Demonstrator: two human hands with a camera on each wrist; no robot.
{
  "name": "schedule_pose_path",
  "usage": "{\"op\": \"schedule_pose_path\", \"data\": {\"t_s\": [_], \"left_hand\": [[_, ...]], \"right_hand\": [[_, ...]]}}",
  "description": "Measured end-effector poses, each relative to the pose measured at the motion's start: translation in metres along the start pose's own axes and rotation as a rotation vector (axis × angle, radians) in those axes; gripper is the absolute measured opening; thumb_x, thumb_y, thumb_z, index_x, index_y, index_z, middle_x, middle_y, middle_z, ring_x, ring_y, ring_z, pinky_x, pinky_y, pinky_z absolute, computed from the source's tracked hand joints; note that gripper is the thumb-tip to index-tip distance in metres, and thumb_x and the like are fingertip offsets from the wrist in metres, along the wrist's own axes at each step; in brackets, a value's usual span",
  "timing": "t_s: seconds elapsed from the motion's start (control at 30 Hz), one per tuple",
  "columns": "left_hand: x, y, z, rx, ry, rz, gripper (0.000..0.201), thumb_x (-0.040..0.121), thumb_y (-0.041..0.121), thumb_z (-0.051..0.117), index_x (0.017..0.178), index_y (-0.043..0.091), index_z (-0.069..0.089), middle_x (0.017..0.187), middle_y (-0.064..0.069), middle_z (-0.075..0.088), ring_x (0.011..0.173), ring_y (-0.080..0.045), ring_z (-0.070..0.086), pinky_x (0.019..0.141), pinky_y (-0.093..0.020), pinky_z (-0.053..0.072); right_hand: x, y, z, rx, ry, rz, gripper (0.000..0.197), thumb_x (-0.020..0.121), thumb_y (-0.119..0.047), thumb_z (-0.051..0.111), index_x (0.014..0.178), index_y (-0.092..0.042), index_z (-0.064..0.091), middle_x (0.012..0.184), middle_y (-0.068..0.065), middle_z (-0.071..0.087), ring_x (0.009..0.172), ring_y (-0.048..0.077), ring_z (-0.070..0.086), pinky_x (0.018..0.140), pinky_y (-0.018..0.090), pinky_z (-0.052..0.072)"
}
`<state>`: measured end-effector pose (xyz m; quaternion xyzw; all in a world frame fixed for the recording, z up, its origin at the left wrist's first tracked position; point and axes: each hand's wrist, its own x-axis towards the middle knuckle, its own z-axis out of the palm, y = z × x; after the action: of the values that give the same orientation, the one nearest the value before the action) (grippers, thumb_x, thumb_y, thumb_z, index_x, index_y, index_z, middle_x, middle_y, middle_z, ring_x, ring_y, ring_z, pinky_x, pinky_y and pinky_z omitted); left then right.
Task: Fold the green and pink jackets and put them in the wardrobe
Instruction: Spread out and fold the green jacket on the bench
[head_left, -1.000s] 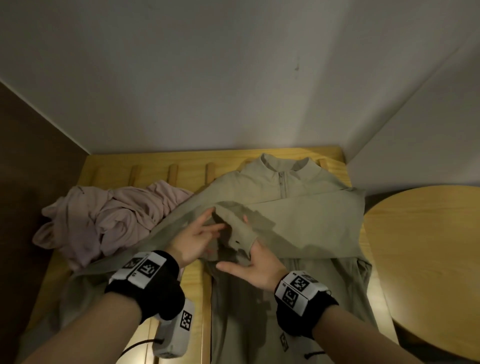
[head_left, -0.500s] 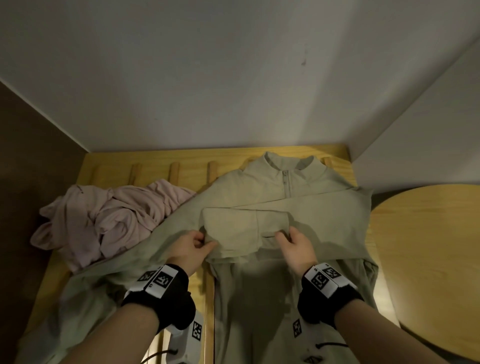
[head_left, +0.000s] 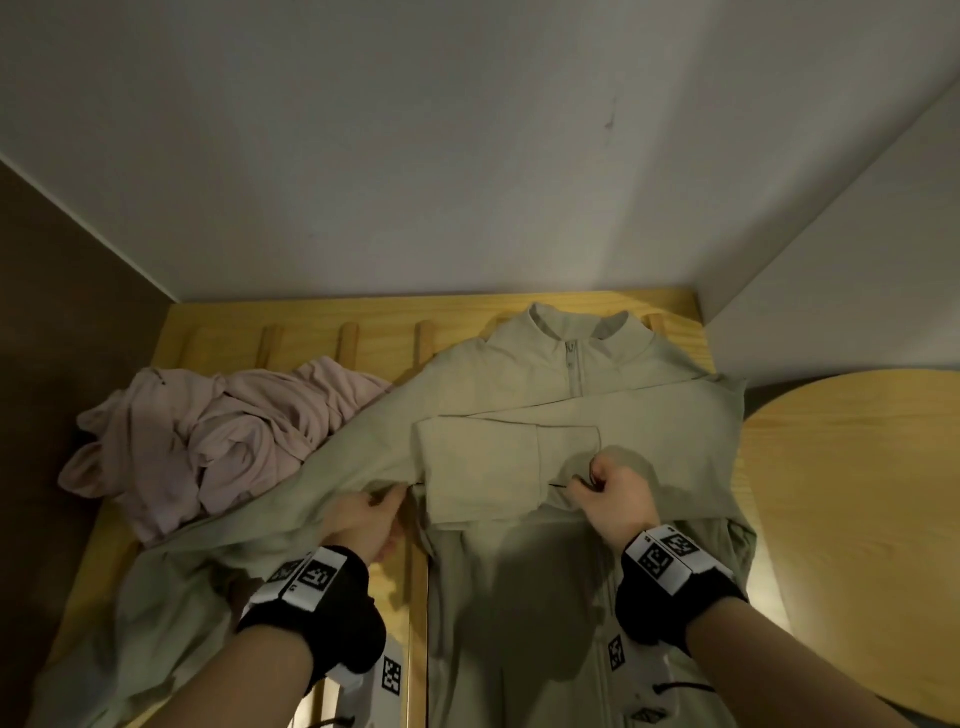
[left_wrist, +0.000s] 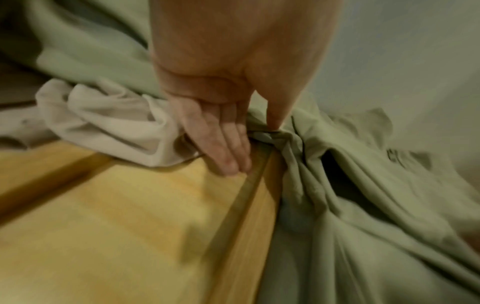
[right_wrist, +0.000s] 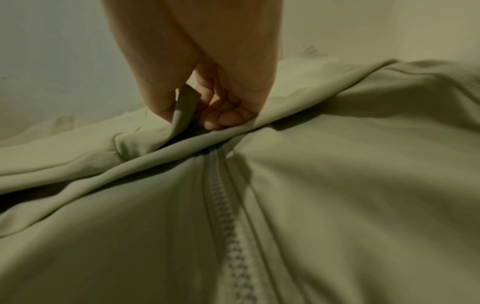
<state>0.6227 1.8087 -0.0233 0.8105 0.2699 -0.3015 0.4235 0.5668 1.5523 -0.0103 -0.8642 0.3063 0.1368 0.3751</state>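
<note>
Both forearms are bare, with no sleeves. Each wrist carries a black strap (head_left: 332, 618) topped by a white block printed with black square fiducial markers (head_left: 667, 558). White camera housings (head_left: 374, 675) with further markers hang beneath the wrists, trailing thin black cables (head_left: 685, 688).

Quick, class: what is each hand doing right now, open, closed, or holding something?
Left hand: pinches the green jacket between thumb and fingers, which lie straight.
Right hand: curled, pinching the jacket's folded sleeve.
</note>
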Motion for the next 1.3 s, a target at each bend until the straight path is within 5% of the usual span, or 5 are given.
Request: {"op": "schedule_pose_path", "data": {"t_s": [0.3,0.5,0.73,0.93,1.3], "left_hand": [[0.000,-0.002,0.000,0.015,0.047,0.235,0.067,0.077,0.011,0.072,0.127,0.016,0.028,0.087,0.002,0.057,0.094,-0.027,0.059,0.087,-0.045,0.052],[-0.004,-0.004,-0.008,0.129,0.014,0.184,0.062,0.081,0.006,0.067,0.129,0.016,0.029,0.109,-0.018,0.059,0.099,-0.038,0.060,0.084,-0.052,0.053],[-0.023,0.009,-0.060,0.440,0.287,0.339,0.023,0.087,0.037,0.059,0.072,0.021,0.050,0.082,-0.010,0.066,0.077,-0.027,0.060,0.074,-0.034,0.048],[-0.021,-0.002,-0.122,0.539,0.336,0.266,0.047,0.082,0.031,0.067,0.123,0.017,0.048,0.129,-0.013,0.040,0.117,-0.035,0.044,0.096,-0.046,0.040],[-0.018,-0.039,-0.148,0.488,0.192,0.092,0.045,0.088,0.034,0.060,0.121,0.008,0.045,0.121,-0.019,0.053,0.106,-0.035,0.052,0.089,-0.040,0.044]], "right_hand": [[0.003,0.006,0.002,-0.007,0.036,-0.043,0.032,0.085,-0.015,0.062,0.068,-0.016,0.035,0.059,-0.004,0.040,0.060,0.017,0.040,0.053,0.027,0.019],[0.000,0.001,0.004,-0.030,-0.005,-0.015,0.025,0.084,-0.014,0.062,0.085,-0.011,0.037,0.073,0.000,0.047,0.073,0.023,0.049,0.059,0.026,0.033],[-0.020,-0.022,0.014,-0.445,0.094,-0.277,0.034,0.080,-0.020,0.056,0.112,-0.024,0.046,0.116,0.001,0.037,0.111,0.022,0.035,0.086,0.030,0.024],[-0.033,-0.045,0.051,-0.448,-0.094,-0.525,0.042,0.087,-0.028,0.043,0.129,-0.032,0.045,0.134,-0.013,0.039,0.129,0.015,0.024,0.098,0.031,0.013],[-0.027,-0.062,0.069,-0.573,-0.166,-0.399,0.046,0.086,-0.028,0.046,0.132,-0.028,0.039,0.135,-0.007,0.036,0.128,0.017,0.025,0.099,0.035,0.023]]}}
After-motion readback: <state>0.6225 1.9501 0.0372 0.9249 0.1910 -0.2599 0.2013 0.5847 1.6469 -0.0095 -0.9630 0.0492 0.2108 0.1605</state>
